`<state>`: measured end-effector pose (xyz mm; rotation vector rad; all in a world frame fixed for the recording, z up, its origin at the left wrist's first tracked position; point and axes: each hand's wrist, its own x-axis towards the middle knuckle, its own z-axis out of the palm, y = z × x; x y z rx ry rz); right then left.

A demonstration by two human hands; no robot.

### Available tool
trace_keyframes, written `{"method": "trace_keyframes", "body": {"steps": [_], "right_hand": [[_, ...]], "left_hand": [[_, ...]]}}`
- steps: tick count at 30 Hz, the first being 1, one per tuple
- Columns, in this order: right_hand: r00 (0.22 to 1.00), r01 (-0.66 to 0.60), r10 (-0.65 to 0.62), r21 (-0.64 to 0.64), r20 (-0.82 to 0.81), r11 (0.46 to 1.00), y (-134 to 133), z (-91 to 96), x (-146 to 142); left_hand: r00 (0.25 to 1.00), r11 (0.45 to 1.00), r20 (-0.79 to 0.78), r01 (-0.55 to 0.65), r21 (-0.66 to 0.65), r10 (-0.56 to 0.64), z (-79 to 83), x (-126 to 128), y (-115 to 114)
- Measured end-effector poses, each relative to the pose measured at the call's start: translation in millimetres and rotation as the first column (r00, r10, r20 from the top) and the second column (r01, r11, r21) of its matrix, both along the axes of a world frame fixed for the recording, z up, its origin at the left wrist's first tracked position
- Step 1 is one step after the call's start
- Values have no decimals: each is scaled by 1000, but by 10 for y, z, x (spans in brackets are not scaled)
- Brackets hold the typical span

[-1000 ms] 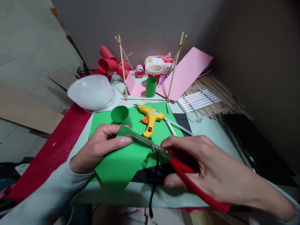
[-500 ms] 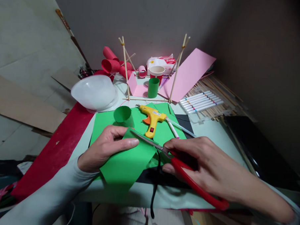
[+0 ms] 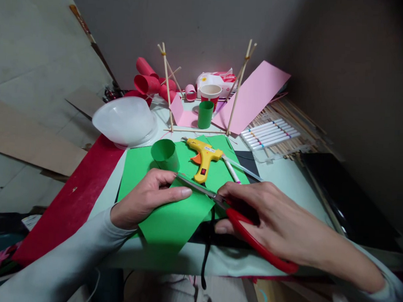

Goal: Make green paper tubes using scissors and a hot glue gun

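Between thumb and fingers, my left hand pinches a sheet of green paper near its upper left corner. Red-handled scissors are in my right hand, with the blades lying along the top edge of that paper and the tips close to my left fingers. Just beyond lies a yellow glue gun with a clear glue stick in its back, resting on more green sheets. A rolled green paper tube stands open end up behind my left hand.
A stick frame stands at the back around a smaller green tube and a paper cup. Pink paper, markers and wooden sticks lie right. Left are a translucent plastic bowl and red tubes. A black cable hangs over the front edge.
The scissor blades have drawn closer together along the paper's edge, and the red handles have closed somewhat. My left hand and the paper have shifted slightly right; the view has tilted a little.
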<state>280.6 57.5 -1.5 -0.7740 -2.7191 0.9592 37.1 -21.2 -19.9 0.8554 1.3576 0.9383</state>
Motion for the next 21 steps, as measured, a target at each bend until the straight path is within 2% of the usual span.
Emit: {"method": "trace_keyframes", "body": {"steps": [6,15,21], "right_hand": [[999,2,-4,66,36,998,-6,-37,10],[982,-41,44,-21,185,999,13,-122,1],[983,-40,53,-73,179,997,23,-159,-6]], "left_hand": [[998,998,66,23,-58,-19,-21,-5,34],[989,971,120,110,-214,-86,-91,-39,89],[986,965,118,141,-219,-117,-124,-39,105]]}}
